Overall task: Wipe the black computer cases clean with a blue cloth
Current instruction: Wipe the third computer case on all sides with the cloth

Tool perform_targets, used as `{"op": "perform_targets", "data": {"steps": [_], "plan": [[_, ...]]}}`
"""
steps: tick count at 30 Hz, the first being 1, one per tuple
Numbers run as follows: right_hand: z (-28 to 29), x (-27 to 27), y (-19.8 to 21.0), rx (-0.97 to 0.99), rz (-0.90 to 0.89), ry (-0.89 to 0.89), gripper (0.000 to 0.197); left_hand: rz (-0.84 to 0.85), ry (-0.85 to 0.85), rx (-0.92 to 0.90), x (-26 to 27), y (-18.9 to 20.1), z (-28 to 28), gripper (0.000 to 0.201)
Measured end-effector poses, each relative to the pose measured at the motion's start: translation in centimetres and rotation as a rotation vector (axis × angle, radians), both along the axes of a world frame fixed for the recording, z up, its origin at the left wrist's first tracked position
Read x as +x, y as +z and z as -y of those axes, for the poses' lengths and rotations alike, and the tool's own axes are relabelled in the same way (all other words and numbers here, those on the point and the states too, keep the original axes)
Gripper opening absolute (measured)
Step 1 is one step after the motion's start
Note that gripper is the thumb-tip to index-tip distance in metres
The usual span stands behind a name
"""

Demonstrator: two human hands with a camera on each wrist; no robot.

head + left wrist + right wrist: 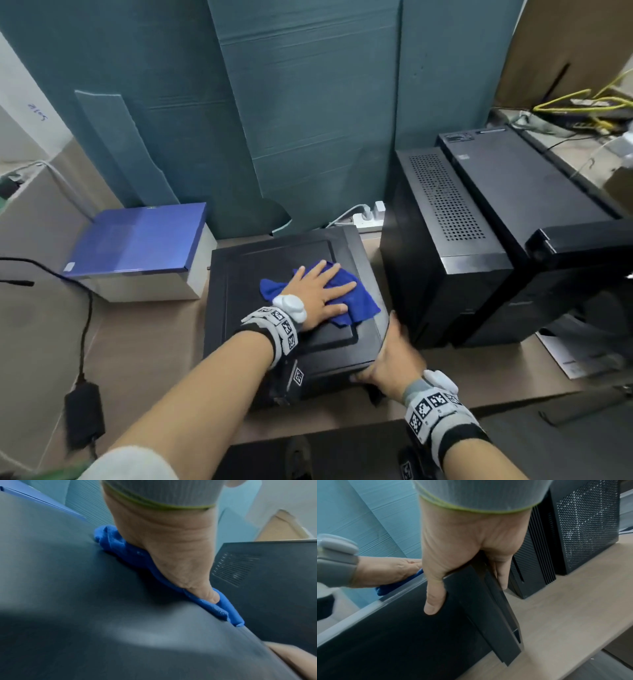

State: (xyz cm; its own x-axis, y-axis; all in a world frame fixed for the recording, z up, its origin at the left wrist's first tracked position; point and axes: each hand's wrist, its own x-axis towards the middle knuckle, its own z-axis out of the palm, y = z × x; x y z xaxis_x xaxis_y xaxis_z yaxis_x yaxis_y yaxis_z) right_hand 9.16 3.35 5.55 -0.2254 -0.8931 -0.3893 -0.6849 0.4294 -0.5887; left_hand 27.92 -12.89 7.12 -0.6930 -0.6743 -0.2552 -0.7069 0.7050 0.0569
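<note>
A black computer case [260, 274] lies on its side on the desk in the head view. My left hand [320, 294] presses a blue cloth [359, 303] flat onto its top panel, fingers spread straight. In the left wrist view the palm [171, 547] sits on the cloth [120, 546] over the panel [68, 588]. My right hand [390, 363] grips the case's near right corner. The right wrist view shows its thumb [435, 597] on the front face [402, 635] and fingers [501, 574] wrapped round the side. Two more black cases [442, 246] [520, 205] stand upright to the right.
A blue-lidded white box [137, 246] sits left of the lying case. A black power adapter [84, 414] with its cable lies on the desk's left. A white power strip [368, 219] is behind the case. Teal cardboard sheets [274, 120] lean at the back. Yellow cables [582, 106] are far right.
</note>
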Motion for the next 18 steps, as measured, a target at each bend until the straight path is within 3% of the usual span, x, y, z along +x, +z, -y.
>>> {"op": "perform_targets", "data": {"steps": [3, 6, 12, 15, 18], "plan": [[-0.1, -0.3, 0.4, 0.031, -0.014, -0.019, 0.118, 0.037, 0.129, 0.019, -0.6, -0.3, 3.1, 0.061], [0.0, -0.2, 0.9, 0.055, -0.027, -0.008, 0.112, 0.056, 0.164, -0.001, -1.3, -0.1, 2.3, 0.061], [-0.4, 0.0, 1.8, 0.051, -0.047, 0.018, 0.113, 0.030, -0.177, -0.036, -3.1, -0.5, -4.1, 0.056], [-0.6, 0.3, 2.1, 0.032, -0.046, 0.008, 0.119, 0.038, -0.242, -0.067, -3.8, -1.3, -7.0, 0.066], [-0.6, 0.5, 2.2, 0.040, -0.045, -0.001, 0.111, 0.016, -0.277, -0.058, -3.4, -0.8, -6.3, 0.064]]}}
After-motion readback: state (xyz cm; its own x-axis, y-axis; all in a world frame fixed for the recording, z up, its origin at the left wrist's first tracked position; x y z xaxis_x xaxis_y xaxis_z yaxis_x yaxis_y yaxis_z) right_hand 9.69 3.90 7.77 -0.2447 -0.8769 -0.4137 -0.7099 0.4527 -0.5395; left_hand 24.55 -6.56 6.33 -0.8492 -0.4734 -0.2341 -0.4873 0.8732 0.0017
